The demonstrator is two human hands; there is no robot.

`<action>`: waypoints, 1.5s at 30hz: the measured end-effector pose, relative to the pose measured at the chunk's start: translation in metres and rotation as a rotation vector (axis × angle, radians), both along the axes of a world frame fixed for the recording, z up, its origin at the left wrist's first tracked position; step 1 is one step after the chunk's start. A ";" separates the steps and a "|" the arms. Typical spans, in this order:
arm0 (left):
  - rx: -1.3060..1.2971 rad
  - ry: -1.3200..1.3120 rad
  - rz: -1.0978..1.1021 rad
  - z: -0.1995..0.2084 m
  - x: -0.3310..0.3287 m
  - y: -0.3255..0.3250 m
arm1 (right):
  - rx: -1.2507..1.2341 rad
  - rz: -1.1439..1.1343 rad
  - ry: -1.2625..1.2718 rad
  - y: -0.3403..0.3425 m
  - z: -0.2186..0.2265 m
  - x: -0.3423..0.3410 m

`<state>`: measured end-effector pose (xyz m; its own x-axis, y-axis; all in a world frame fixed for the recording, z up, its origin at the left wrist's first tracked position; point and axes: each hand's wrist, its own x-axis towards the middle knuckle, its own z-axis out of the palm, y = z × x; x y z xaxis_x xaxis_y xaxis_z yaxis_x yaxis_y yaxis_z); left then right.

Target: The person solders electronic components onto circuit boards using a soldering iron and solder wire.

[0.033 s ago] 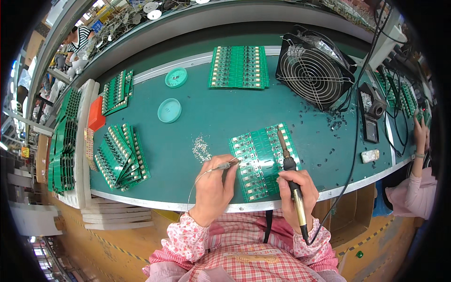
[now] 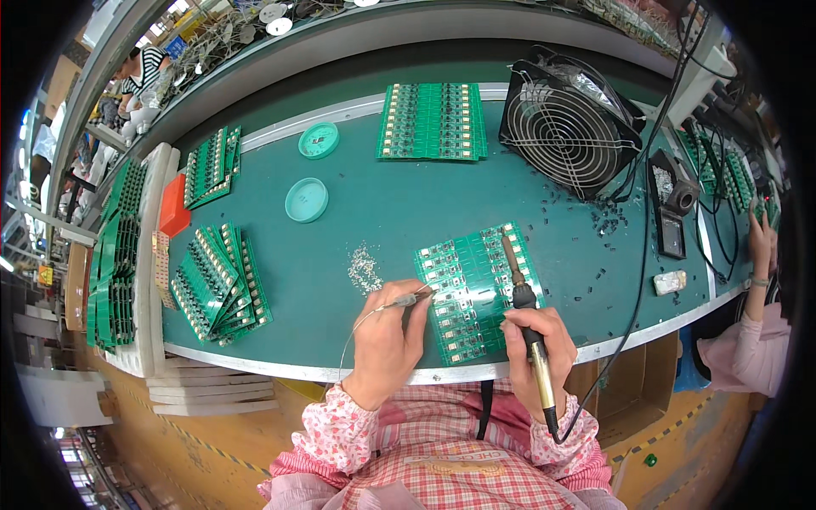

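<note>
A green circuit board panel (image 2: pixel 466 319) with rows of small parts lies at the front edge of the table, slightly turned. My left hand (image 2: pixel 384 344) is closed at its left side, pinching a thin solder wire (image 2: pixel 360 321) that runs through a small grey sleeve. The wire's tip points at the panel's left rows; whether it touches is too small to tell. In my right hand (image 2: pixel 548 340) is a soldering iron (image 2: pixel 539 370), fingers wrapped round its handle. Its brown tip reaches over the panel's right part, and its black cord trails off to the right.
Small pale parts (image 2: pixel 365 268) lie heaped left of the panel. Beyond are two turquoise lids (image 2: pixel 307 201), stacked boards (image 2: pixel 432 123) and a black fan (image 2: pixel 561 136). More boards (image 2: pixel 217 285) fan out at left. Black bits (image 2: pixel 608 223) and an iron stand (image 2: pixel 671 229) are at right, near a co-worker's arm (image 2: pixel 756 272).
</note>
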<state>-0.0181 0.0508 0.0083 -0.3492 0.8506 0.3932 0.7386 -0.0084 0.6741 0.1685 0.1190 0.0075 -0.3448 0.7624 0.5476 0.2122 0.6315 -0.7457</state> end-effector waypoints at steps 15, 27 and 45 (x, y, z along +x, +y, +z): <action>0.028 0.010 -0.021 -0.004 -0.002 0.001 | -0.231 0.132 0.191 -0.011 0.003 0.007; 0.013 0.017 -0.012 -0.002 -0.001 0.001 | -0.231 0.289 0.207 -0.009 0.012 0.001; 0.006 0.014 -0.003 0.000 -0.001 0.000 | -0.233 0.307 0.239 -0.010 0.011 -0.001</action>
<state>-0.0191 0.0511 0.0083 -0.3408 0.8494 0.4029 0.7481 -0.0145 0.6634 0.1675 0.1090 0.0181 -0.4588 0.7569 0.4653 -0.1539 0.4481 -0.8806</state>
